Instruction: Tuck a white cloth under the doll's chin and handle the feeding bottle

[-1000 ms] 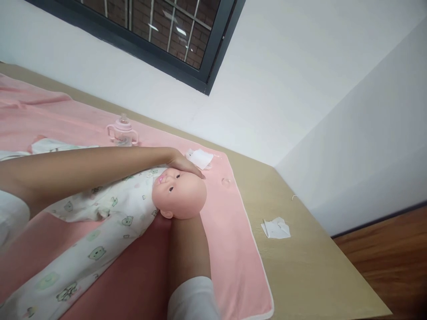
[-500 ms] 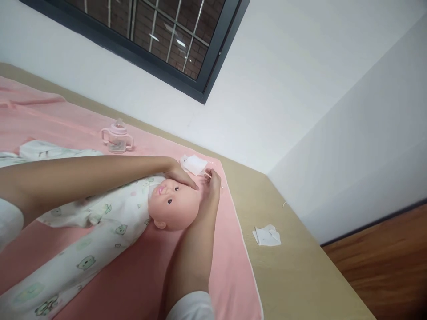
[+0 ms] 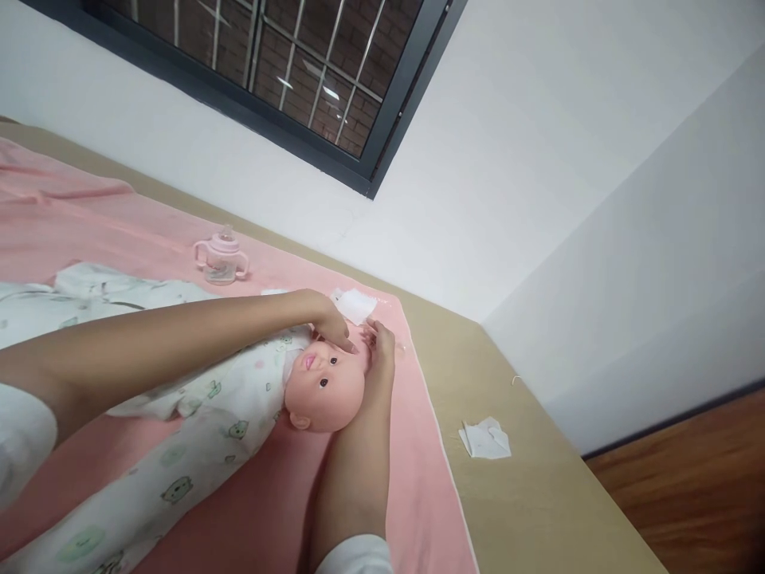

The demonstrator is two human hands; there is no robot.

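Note:
A baby doll in a white sleepsuit with green animal prints lies on a pink blanket, head to the right. From the left, my left hand reaches over the doll to the far side of its head. Its fingers point down by the head and look apart, though some are hidden. My right forearm runs behind the crown of the head. Beyond the head, my right hand has loosely bent fingers, apart, facing the left hand. A white wipe lies just past both hands, on what seems a clear wrapper.
A pink two-handled baby bottle stands on the blanket at the back left. Another folded white wipe lies on the tan tabletop at right. Behind are a white wall and a dark-framed barred window.
The view has shifted slightly, so everything sits a little lower and to the right. My left hand has drawn back from the top of the doll's head towards its far side, its fingers more bent.

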